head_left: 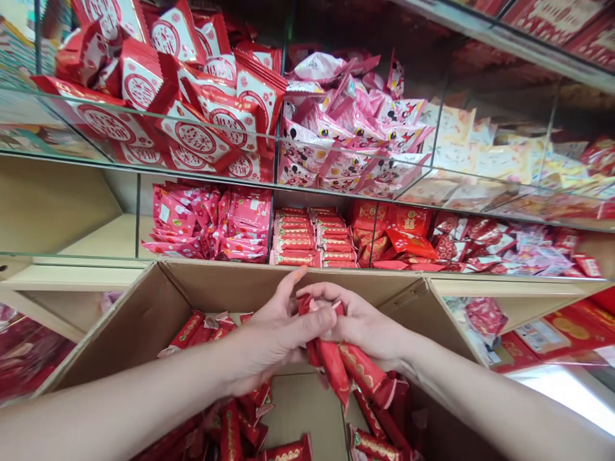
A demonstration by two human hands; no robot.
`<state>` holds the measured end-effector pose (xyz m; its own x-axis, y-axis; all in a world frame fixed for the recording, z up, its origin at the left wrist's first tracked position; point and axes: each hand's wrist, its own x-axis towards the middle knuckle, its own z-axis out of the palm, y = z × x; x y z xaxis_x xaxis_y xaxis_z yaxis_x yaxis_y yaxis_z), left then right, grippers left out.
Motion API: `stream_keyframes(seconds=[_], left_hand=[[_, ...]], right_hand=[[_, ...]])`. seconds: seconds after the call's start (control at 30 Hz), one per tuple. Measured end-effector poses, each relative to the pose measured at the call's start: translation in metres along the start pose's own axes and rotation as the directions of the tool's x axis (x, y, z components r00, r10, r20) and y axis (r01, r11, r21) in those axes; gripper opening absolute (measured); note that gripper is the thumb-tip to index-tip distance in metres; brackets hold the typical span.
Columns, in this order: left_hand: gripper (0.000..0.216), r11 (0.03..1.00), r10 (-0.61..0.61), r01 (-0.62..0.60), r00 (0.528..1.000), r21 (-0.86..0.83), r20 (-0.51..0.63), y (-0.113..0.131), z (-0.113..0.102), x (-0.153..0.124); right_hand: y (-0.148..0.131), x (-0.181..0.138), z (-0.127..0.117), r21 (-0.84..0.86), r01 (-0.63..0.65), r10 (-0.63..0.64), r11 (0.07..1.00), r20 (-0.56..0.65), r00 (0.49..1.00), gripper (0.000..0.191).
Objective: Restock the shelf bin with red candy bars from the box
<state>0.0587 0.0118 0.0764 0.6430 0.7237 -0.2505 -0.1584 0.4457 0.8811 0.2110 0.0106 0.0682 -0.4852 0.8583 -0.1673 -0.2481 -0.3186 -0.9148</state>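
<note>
My left hand (273, 333) and my right hand (365, 323) meet above an open cardboard box (144, 314). Together they clasp a bunch of long red snack packets (346, 368) with gold print, fingers wrapped round them. More of the same red packets (230, 429) lie loose in the bottom of the box, some at its far left corner (196, 330). Both forearms reach in from the bottom corners of the view.
Behind the box stand glass-fronted shelf bins: stacked red packets (295, 240), pink packets (206, 221), red-and-white bags (192, 121) and pink cartoon bags (346, 128) above, yellow packets (480, 153) to the right. An empty wooden compartment (62, 205) is at the left.
</note>
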Motion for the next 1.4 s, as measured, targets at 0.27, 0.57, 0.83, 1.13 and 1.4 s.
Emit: stream_keyframes(seconds=[0.27,0.57,0.83,1.13,1.4], left_hand=[[0.075,0.989,-0.135,0.141,0.984,0.045,-0.113,-0.031,0.012,0.005],[0.065,0.952,-0.052,0.1,0.984,0.29,-0.17,-0.007,-0.003,0.007],[0.052,0.937,-0.007,0.068,0.985,0.344,-0.173,0.001,-0.013,0.013],[0.052,0.888,0.197,-0.066,0.949,0.456,-0.247,0.022,-0.018,0.01],[0.042,0.838,0.346,-0.192,0.911,0.511,-0.225,0.022,-0.028,0.018]], right_hand=[[0.022,0.003,0.009,0.06,-0.034,0.051,0.998,-0.303,0.952,0.036],[-0.001,-0.002,-0.005,-0.034,0.004,-0.008,0.999,-0.134,0.991,0.051],[0.002,-0.001,-0.016,-0.128,0.09,-0.116,0.988,-0.205,0.972,0.041],[-0.015,-0.007,-0.024,-0.046,0.155,-0.162,0.987,-0.252,0.954,0.024],[-0.012,0.001,-0.032,-0.043,0.132,-0.139,0.99,-0.345,0.928,0.016]])
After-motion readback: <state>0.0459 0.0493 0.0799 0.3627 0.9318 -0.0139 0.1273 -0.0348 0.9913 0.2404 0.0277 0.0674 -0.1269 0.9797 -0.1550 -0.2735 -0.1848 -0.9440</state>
